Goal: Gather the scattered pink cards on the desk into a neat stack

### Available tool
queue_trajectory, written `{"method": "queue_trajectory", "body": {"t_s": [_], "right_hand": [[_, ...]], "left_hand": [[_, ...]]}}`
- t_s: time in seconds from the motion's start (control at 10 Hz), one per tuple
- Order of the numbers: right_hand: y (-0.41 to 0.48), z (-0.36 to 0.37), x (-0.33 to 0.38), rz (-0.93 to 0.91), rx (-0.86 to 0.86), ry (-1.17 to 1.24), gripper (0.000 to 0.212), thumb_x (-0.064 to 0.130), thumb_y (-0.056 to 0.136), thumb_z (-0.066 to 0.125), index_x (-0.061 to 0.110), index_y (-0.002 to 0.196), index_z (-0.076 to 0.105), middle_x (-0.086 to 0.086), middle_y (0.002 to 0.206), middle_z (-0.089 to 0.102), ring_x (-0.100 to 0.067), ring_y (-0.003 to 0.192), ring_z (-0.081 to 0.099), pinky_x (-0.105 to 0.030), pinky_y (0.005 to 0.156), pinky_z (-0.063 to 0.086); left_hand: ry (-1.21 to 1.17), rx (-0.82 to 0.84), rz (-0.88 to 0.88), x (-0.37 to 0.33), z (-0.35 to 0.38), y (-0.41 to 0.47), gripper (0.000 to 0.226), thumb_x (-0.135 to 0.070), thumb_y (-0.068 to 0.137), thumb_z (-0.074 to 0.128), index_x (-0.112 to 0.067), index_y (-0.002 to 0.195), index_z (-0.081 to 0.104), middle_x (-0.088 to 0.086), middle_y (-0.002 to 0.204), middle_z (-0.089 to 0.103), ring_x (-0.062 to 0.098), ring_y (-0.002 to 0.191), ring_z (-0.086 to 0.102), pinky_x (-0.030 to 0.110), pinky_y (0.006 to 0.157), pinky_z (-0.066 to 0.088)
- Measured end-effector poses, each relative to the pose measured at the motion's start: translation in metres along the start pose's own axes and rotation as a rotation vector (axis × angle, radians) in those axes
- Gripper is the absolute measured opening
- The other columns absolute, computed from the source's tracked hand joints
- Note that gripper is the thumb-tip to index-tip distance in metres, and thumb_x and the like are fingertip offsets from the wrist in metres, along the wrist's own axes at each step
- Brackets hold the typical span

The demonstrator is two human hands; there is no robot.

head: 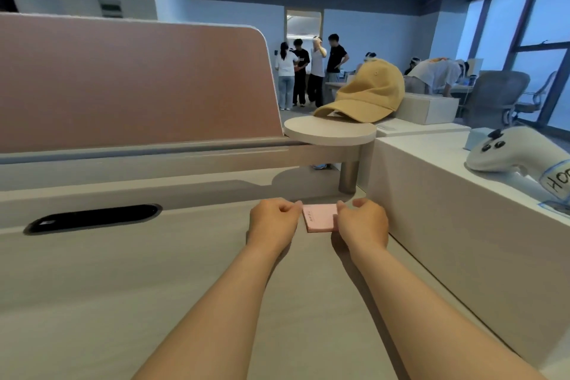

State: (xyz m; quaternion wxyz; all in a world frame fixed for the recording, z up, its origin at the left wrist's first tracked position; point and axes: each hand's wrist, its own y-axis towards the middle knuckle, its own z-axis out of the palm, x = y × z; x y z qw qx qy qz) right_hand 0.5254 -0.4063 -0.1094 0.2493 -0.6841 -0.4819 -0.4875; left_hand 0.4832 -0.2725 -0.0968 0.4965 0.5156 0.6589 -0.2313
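**Two hands squared a stack of pink cards on a desk**

Seen from the person's head, two bare forearms reached up from the bottom of the frame toward its centre. Between the hands lay a small stack of pink cards (319, 218), flat on the pale desk (123, 287), its edges roughly aligned and faint writing along its left side.

The left hand (273, 220) was curled nearly into a fist, with fingers tucked under; its thumb and fingertip pinched together, touching the stack's upper left corner. The right hand (362, 222) was also curled, its fingers pressed against the stack's right edge and covering part of it. Both hands were closed against the stack from opposite sides.

At left centre, a dark oval cable slot (92, 218) was set into the desk, with a pink partition panel (132, 80) behind it. Above the hands, a round raised shelf (330, 133) bore a tan baseball cap (367, 92). At the right edge, a white handheld controller (512, 151) rested on a white box (447, 210). Several people stood in the distant background.
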Motion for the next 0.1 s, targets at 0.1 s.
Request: {"method": "queue_trajectory", "body": {"t_s": [0.1], "right_hand": [[-0.0122, -0.0105, 0.0059, 0.006, -0.018, 0.019, 0.031, 0.042, 0.086, 0.052, 0.016, 0.100, 0.062, -0.006, 0.096, 0.067, -0.025, 0.085, 0.062, -0.029, 0.060, 0.047]], "left_hand": [[-0.363, -0.086, -0.229, 0.0051, -0.0222, -0.0216, 0.038, -0.047, 0.087, 0.053, -0.017, 0.070, 0.070, 0.002, 0.061, 0.057, 0.018, 0.050, 0.052, 0.032, 0.052, 0.046]]}}
